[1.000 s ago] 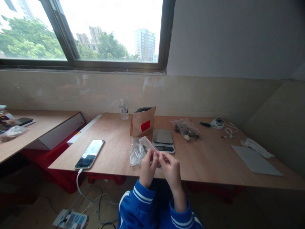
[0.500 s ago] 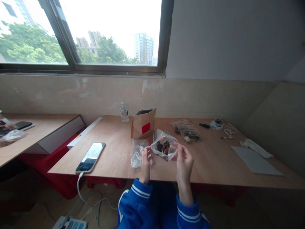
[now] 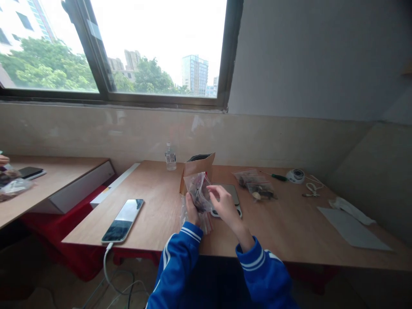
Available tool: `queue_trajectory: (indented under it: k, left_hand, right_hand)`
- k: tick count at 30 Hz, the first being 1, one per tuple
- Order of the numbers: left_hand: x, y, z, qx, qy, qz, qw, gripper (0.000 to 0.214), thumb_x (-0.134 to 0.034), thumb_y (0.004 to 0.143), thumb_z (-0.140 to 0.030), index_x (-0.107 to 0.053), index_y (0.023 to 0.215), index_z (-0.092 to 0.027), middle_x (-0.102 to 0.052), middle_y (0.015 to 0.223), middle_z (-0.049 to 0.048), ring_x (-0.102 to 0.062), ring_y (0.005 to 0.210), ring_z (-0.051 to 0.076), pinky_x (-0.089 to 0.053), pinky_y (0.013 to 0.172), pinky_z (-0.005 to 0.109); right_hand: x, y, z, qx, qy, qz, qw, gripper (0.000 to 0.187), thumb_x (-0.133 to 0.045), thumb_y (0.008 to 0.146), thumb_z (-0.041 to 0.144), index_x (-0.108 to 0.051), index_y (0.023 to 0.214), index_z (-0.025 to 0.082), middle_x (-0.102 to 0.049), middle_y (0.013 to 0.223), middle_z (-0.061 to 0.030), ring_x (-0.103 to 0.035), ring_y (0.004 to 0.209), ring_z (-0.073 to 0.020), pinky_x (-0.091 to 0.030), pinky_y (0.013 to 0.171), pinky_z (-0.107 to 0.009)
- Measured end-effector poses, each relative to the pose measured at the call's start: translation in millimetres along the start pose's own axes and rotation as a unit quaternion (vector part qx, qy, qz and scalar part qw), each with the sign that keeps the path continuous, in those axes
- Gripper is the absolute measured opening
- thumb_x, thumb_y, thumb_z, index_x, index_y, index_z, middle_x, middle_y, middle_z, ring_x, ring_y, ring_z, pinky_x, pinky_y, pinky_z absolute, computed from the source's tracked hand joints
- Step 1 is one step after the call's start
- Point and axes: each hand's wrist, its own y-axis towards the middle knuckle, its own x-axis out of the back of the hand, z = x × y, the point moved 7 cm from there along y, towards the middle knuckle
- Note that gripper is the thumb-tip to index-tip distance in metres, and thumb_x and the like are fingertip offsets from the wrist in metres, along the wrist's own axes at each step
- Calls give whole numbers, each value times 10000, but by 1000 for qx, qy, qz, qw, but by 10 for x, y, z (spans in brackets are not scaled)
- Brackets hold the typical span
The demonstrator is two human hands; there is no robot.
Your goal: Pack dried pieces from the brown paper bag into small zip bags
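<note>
A clear zip bag with a red seal strip is held up, tilted, with dark contents showing dimly inside. My left hand is closed around its lower left side. At the bag's right edge is my right hand, thumb and forefinger apart; whether the fingertips touch the plastic is hard to see. Behind the bag stands a brown paper pouch with its top open. A flat scale-like device lies partly under my right hand. Another clear zip bag lies flat below my left hand.
Filled zip bags, a green-handled screwdriver and a white dome camera lie to the right. A white sheet is farther right. On the left are a phone on a cable and, farther back, a bottle.
The bag has moved left and been tipped more upright. My left hand now grips its side. My right hand has let go of the rim and shifted left. The view has tilted slightly.
</note>
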Motion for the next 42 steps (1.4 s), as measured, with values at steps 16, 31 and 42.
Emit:
queue_trajectory:
  k: [16, 31, 42]
  left_hand:
    - [266, 94, 317, -9, 5, -82, 997, 477, -455, 865, -450, -537, 1198, -118, -608, 1201, 143, -570, 1125, 233, -452, 956, 338]
    - [325, 105, 304, -34, 12, -102, 994, 467, -475, 814, -558, -635, 948, -141, -688, 965, 102, -639, 922, 208, -490, 841, 324]
    - [450, 127, 364, -16, 13, -166, 986, 498, -446, 809, -575, -637, 907, -125, -679, 907, 108, -631, 877, 208, -474, 826, 347]
  right_hand:
    - [-632, 285, -263, 5, 0, 215, 977, 245, -628, 763, 203, -676, 1003, 190, -712, 987, -54, -653, 902, -227, -489, 841, -347]
    - [-658, 237, -295, -40, -56, 186, 980, 132, -573, 798, 185, -671, 887, 182, -717, 869, -67, -659, 800, -219, -482, 728, -274]
    - [-204, 203, -338, -58, 62, 38, 996, 195, -581, 814, 322, -657, 927, 182, -700, 914, -63, -651, 785, -186, -508, 723, -300]
